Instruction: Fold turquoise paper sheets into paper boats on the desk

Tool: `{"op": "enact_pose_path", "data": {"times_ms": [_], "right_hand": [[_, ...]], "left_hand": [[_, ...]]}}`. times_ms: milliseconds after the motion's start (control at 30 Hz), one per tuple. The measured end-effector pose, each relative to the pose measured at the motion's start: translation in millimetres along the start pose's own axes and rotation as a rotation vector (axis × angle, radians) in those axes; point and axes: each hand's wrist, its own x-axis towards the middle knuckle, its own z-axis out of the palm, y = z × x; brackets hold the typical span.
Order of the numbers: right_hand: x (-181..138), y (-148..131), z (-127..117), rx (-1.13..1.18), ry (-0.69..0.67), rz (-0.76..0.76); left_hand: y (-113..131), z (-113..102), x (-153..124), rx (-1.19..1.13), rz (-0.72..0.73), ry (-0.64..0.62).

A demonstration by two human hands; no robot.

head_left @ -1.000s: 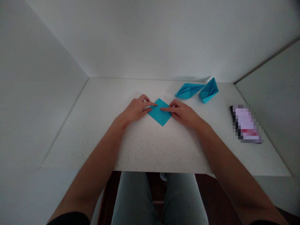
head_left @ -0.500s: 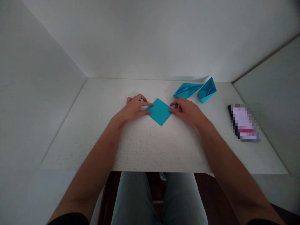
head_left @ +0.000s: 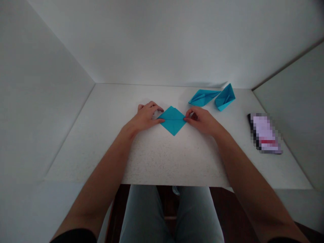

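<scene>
A sheet of blue origami paper (head_left: 173, 126), folded into a diamond with a crease across its middle, lies on the white table. The thumb of my left hand (head_left: 146, 116) presses on its left corner, and the fingers curve near the upper left edge. At the right corner, my right hand (head_left: 201, 118) pinches the paper between thumb and fingertips. A small step shows in the outline by the top corner, where layers do not quite line up.
Behind my right hand lie a flat folded blue paper piece (head_left: 204, 98) and an upright, opened one (head_left: 225, 98). A phone (head_left: 265, 133) with a blurred screen is at the right of the table (head_left: 174, 162). White walls enclose the back and sides.
My left index finger has come off the paper's upper left edge. My right fingers have closed onto the right corner. A layer edge now shows near the top corner.
</scene>
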Motion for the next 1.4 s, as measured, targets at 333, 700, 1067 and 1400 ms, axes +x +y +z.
{"op": "enact_pose_path", "data": {"times_ms": [333,700,1067,1400], "right_hand": [[0,-4,-2,0.187,0.092,-0.147],[2,-4,1,0.474,0.308,-0.191],[3,-4,-1,0.430,0.462,-0.288],[0,-6,-8,0.163,0.439,-0.283]], "left_hand": [[0,1,1,-0.028,-0.020,0.039],[-11,4,5,-0.573,0.024,0.205],[2,-2,0,-0.571,0.157,0.167],[-4,-2,3,-0.757,0.214,0.220]]}}
